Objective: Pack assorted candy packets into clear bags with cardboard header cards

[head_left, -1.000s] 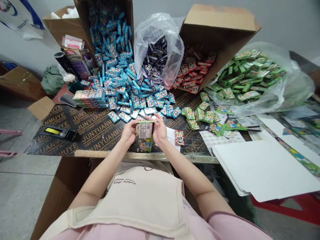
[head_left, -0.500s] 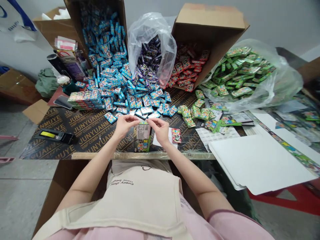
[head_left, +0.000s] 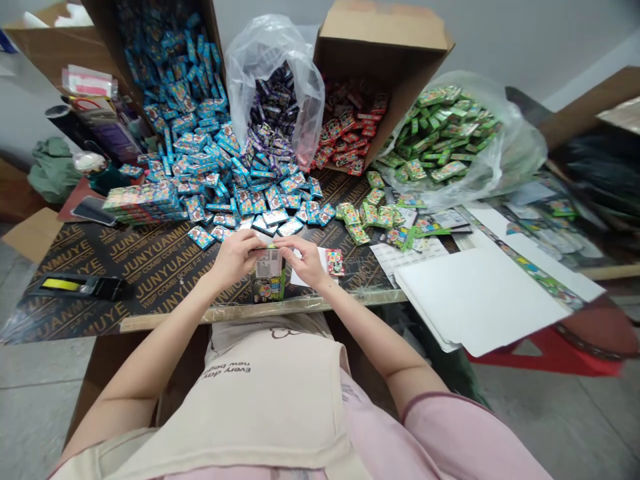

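Note:
A black-and-green printed packet (head_left: 269, 285) with a pale label panel stands at the table's front edge; whether it is a box or a pouch I cannot tell. My left hand (head_left: 236, 259) pinches its top edge at the left corner. At the right corner, the fingers of my right hand (head_left: 306, 263) are closed on the same edge. White paper (head_left: 299, 275) lies partly under my right hand, with a small red packet (head_left: 335, 262) beside it. Just beyond my fingers are loose blue packets (head_left: 201, 237).
Behind stand a carton of blue packets (head_left: 173, 67), a clear bag (head_left: 307, 87) of purple ones, a carton (head_left: 380, 23) with red ones and a bag of green packets (head_left: 445, 130). A tape dispenser (head_left: 80, 287) lies left; white sheets (head_left: 490, 293) overhang the right edge.
The view has shifted, so the table's contents appear further left. Both hands keep their grip on the packet's top edge, with the fingers slightly shifted.

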`<state>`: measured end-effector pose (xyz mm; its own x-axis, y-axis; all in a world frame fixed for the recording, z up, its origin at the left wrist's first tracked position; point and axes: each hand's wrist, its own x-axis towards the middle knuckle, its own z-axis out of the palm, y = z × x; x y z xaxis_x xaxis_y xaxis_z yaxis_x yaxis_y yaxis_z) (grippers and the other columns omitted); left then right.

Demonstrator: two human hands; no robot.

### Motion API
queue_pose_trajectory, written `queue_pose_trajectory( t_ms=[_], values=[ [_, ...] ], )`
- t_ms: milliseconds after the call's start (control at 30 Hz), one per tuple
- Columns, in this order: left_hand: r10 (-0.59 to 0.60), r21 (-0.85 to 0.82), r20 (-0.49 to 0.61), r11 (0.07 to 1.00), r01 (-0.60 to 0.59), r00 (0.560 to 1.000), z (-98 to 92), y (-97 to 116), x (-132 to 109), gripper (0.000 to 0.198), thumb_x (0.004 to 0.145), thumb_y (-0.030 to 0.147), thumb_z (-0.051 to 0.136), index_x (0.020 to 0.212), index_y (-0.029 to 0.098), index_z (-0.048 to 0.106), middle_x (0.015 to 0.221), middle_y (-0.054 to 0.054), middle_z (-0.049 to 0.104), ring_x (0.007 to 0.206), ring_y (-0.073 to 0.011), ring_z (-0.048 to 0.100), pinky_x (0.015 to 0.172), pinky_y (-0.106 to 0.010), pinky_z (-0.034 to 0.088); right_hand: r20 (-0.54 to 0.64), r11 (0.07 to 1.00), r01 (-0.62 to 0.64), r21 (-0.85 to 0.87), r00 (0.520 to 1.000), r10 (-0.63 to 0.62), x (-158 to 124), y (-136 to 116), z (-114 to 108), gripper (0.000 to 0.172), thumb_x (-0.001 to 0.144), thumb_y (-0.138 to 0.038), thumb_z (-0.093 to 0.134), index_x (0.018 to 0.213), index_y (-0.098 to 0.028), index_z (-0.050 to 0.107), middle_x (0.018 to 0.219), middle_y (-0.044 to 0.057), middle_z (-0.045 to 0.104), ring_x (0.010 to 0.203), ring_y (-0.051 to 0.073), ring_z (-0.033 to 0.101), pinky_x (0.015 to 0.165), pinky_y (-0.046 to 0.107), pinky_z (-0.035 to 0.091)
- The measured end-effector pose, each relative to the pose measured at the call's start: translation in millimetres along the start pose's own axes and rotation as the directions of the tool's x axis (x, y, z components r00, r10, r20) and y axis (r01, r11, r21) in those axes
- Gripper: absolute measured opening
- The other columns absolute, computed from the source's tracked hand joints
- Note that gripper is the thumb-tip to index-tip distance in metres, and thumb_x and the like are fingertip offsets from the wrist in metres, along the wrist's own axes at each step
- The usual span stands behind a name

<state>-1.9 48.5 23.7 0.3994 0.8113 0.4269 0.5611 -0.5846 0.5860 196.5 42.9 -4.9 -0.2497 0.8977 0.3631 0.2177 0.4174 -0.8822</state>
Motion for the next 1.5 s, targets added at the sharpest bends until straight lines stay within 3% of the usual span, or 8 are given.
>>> queue_pose_trajectory(
  t_ms=[167,333,533,700,833,967,1267,1500],
  values=[
    [0.079,0.040,0.000,0.996,-0.079,0.997,4.7,-1,0,0.020,0.087,0.027,0.055,0.087,0.023,0.076,0.073,-0.004,0.056,0.067,-0.0152,0.051,0.060,-0.027,0.037,0.178,0.893,-0.017,-0.450,0.978,0.109,-27,44,-49,0.080,0.074,-0.047,0.066,0.144,-0.023,0.038,0.154,0.017,0.030,0.141,0.033,0.029,0.109,0.055,0.023],
    [0.022,-0.013,-0.020,1.000,-0.023,1.000,3.8,0,-3,0.019,0.085,0.024,0.057,0.085,0.023,0.076,0.072,-0.003,0.055,0.067,-0.0151,0.052,0.060,-0.028,0.038,0.123,0.634,-0.138,-0.761,0.929,0.350,-66,87,-107,0.075,0.065,-0.027,0.064,0.138,-0.024,0.046,0.139,0.018,0.048,0.135,0.038,0.033,0.105,0.062,0.013],
    [0.000,-0.021,-0.073,1.000,-0.002,0.997,7.9,3,-2,0.017,0.083,0.021,0.060,0.084,0.021,0.076,0.071,-0.003,0.054,0.065,-0.0143,0.052,0.060,-0.028,0.040,0.076,0.690,-0.067,-0.721,0.982,0.175,-58,79,-88,0.074,0.069,-0.035,0.065,0.138,-0.021,0.044,0.131,0.015,0.057,0.121,0.032,0.049,0.109,0.057,0.007],
    [-0.007,0.005,-0.074,1.000,0.007,0.997,8.0,5,-5,0.017,0.084,0.021,0.059,0.086,0.020,0.076,0.071,-0.002,0.054,0.066,-0.0136,0.051,0.060,-0.026,0.040,0.180,0.718,-0.083,-0.691,0.942,0.282,-38,89,-62,0.063,0.075,-0.039,0.069,0.132,-0.022,0.051,0.136,0.015,0.055,0.126,0.034,0.045,0.108,0.059,0.010],
    [-0.001,0.012,-0.100,1.000,0.003,0.995,7.9,6,-6,0.016,0.084,0.021,0.060,0.085,0.020,0.076,0.072,-0.002,0.054,0.067,-0.0140,0.051,0.061,-0.026,0.040,-0.067,0.706,-0.276,-0.652,0.949,0.309,-42,110,-85,0.039,0.083,-0.035,0.063,0.121,-0.023,0.061,0.124,0.012,0.062,0.117,0.031,0.051,0.099,0.049,0.028],
    [-0.029,0.011,-0.096,0.999,0.030,0.995,9.4,6,-4,0.016,0.084,0.021,0.060,0.085,0.020,0.076,0.071,-0.002,0.053,0.066,-0.0139,0.051,0.060,-0.026,0.040,-0.259,0.610,-0.437,-0.661,0.896,0.362,-52,131,-111,0.021,0.079,-0.022,0.064,0.100,-0.019,0.069,0.100,0.012,0.063,0.102,0.030,0.053,0.086,0.043,0.036],
    [-0.031,0.019,-0.099,0.999,0.033,0.995,9.9,3,-4,0.015,0.084,0.022,0.060,0.086,0.020,0.075,0.072,-0.002,0.054,0.067,-0.0138,0.051,0.061,-0.027,0.041,-0.193,0.731,-0.349,-0.587,0.937,0.292,-60,145,-111,0.004,0.076,-0.016,0.062,0.079,-0.018,0.061,0.085,0.007,0.061,0.088,0.022,0.052,0.084,0.035,0.040],
    [-0.025,0.024,-0.110,0.999,0.028,0.994,9.8,4,-4,0.015,0.084,0.022,0.060,0.086,0.021,0.075,0.071,-0.001,0.053,0.068,-0.0137,0.051,0.061,-0.027,0.041,-0.168,0.792,-0.389,-0.469,0.920,0.353,-54,156,-114,0.014,0.073,-0.014,0.058,0.086,-0.018,0.062,0.073,0.001,0.064,0.067,0.016,0.056,0.069,0.028,0.045]
  ],
)
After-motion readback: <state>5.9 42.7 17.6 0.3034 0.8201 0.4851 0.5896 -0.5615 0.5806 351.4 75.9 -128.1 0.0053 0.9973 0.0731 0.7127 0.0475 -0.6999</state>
